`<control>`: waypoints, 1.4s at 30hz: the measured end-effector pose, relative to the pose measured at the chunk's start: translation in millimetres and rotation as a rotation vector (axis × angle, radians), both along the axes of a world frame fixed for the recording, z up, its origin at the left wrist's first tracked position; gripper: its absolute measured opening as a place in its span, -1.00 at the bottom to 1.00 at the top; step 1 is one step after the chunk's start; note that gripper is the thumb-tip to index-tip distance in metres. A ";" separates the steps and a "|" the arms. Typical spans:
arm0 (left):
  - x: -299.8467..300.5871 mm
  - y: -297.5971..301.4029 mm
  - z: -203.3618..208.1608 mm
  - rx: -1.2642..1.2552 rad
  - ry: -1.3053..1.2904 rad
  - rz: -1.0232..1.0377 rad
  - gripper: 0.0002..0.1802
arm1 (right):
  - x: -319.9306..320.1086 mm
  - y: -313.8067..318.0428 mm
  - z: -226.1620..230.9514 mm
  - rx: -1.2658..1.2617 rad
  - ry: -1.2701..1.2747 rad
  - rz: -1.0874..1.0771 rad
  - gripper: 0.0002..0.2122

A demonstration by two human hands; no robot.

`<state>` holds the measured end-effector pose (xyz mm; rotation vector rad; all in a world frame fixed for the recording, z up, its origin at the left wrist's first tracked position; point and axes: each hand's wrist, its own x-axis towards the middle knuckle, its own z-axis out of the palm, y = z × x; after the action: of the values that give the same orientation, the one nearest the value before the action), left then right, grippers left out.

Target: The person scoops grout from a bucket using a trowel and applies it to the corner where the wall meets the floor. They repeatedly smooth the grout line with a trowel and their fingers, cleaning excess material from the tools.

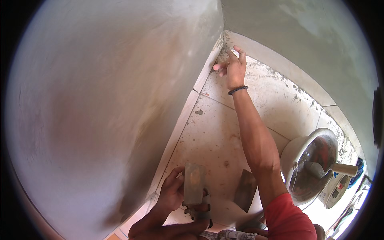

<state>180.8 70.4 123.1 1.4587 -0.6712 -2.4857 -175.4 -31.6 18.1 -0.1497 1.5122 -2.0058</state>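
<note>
My right hand (234,66) reaches out to the bottom of the wall corner (222,42), where two grey plastered walls meet the tiled skirting. Its fingers are spread and touch the corner, and I see nothing in them. A dark bead bracelet (237,90) sits on that wrist. Close to me, my left hand (172,194) grips a flat rectangular plastering float (194,185), held upright beside the left wall (100,112).
Dirty pale floor tiles (216,136) spotted with mortar lie below. A second flat trowel (246,190) rests on the floor near my right arm. At the right stands a round basin (292,150) of mortar with a wooden-handled tool (343,169) in it.
</note>
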 end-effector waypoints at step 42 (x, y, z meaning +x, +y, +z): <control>9.0 0.4 -12.2 -0.083 -0.009 0.014 -0.62 | 2.0 -14.3 -22.3 -0.445 -0.340 -0.047 -0.28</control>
<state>189.8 70.8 110.9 1.4408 -0.7536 -2.4122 -173.4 -45.9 -4.2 0.0484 0.8562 -2.2441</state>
